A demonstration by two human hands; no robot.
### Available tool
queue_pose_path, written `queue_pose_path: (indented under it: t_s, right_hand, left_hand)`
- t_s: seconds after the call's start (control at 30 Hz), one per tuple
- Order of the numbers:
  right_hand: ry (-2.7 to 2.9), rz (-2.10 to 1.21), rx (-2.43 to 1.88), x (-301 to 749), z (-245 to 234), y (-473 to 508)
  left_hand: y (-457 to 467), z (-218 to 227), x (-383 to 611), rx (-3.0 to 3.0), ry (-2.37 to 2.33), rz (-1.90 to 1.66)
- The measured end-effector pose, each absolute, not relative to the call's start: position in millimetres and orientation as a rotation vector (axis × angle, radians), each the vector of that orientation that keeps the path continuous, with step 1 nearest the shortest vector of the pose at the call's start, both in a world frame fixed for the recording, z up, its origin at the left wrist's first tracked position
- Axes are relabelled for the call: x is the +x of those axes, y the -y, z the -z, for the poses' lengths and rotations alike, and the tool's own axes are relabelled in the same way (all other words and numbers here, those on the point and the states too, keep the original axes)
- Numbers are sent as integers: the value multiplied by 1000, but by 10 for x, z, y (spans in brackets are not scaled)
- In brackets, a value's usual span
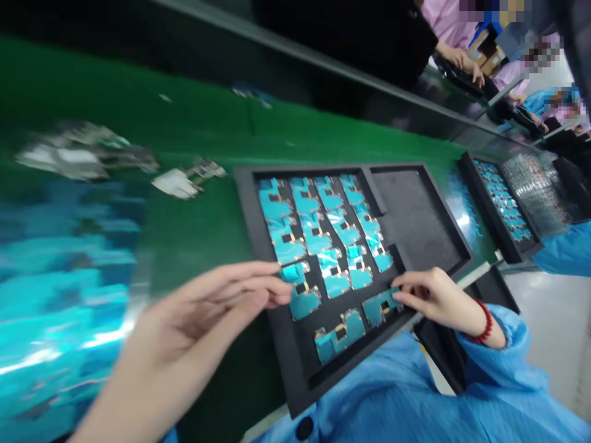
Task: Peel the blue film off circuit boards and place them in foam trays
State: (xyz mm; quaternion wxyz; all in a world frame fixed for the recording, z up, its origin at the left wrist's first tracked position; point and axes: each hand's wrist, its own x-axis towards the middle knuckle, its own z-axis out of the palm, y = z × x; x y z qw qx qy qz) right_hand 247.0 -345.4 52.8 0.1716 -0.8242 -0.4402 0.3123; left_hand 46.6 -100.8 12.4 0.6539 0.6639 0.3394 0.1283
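My left hand reaches over the left edge of a black tray. Its fingers and thumb close together at the left edge of a circuit board covered in blue-green film. In the lower right of the tray, my right hand pinches the end of another film-covered circuit board between thumb and fingers. Beside that lies a similar circuit board, along the tray's near side. Several more of these boards fill slanting rows in the tray's left section.
Blue-green film sheets lie at left, blurred. Beyond them are silvery scraps and a smaller white-and-metal piece on the green mat. Another board-filled tray stands at right, near a blue sleeve. People work across the bench.
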Motion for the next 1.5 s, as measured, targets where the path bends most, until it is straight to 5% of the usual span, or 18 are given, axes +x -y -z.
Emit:
queue_pose_path:
  t_s: [0.27,0.47,0.63,0.83,1.23,1.5]
  right_hand:
    - [1607,-933,-2589,2545,-478,3292]
    - [1987,-711,-2245,2943,-817,2391]
    - [1535,-221,-2435,3508,-525,754]
    - [1159,-157,-2602,3930,-55,-264]
    - [1156,-221,-2155,4194,-124,45]
    - [1474,-506,-1850,4282,-618,1888]
  left_hand:
    - [1002,-242,535,1365,-640,-270]
    - [993,-260,552,1333,-621,-353]
    - [964,-193,563,1339,-639,-372]
    - [947,-143,545,1307,-663,-378]
    - [910,-70,541,1260,-663,-336]
    - [911,179,471,1133,-808,-300]
